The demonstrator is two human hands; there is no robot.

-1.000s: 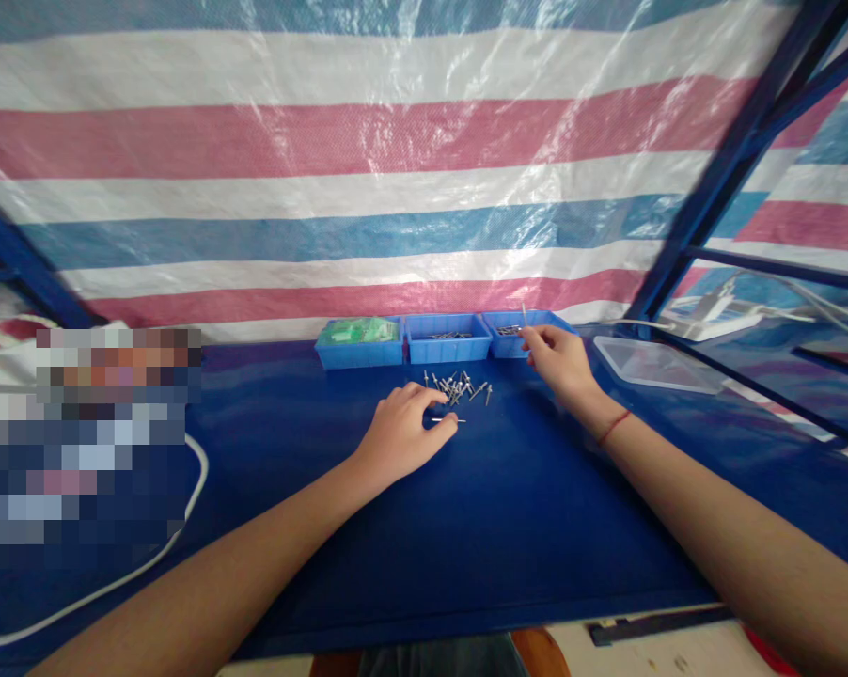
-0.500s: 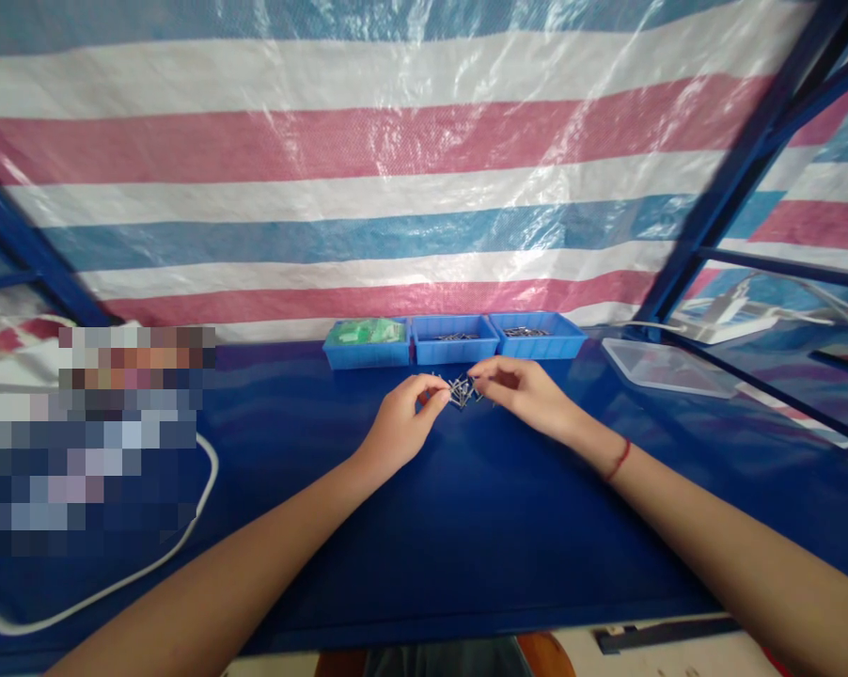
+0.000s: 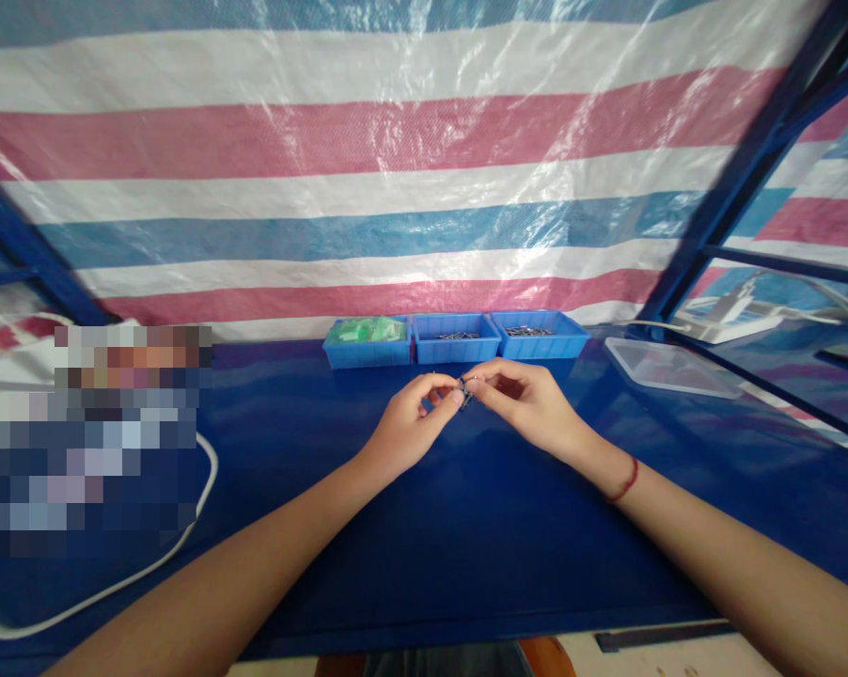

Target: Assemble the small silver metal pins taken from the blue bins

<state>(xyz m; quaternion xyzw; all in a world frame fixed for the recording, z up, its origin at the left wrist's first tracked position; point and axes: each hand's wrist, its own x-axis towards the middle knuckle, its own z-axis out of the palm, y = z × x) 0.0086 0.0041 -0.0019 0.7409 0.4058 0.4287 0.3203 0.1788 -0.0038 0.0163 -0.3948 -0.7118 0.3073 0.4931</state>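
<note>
My left hand (image 3: 410, 423) and my right hand (image 3: 529, 400) meet above the blue table (image 3: 466, 527), fingertips pinched together on a small metal rivet (image 3: 464, 385). A small heap of loose rivets lies just behind the fingers and is mostly hidden by them. A red string is tied around my right wrist. Behind the hands stand three blue trays in a row: the left tray (image 3: 368, 350) holds green pieces, the middle tray (image 3: 456, 346) and the right tray (image 3: 541, 340) hold metal rivets.
A clear plastic lid (image 3: 667, 365) lies at the right. A white cable (image 3: 184, 536) curves over the table's left side, beside a blurred-out area. A striped tarpaulin hangs behind, on a blue metal frame (image 3: 720, 197). The table's front edge is close to me.
My right hand has come back from the right tray to the middle of the table. My left hand has lifted a rivet off the table. Both hands now pinch together.
</note>
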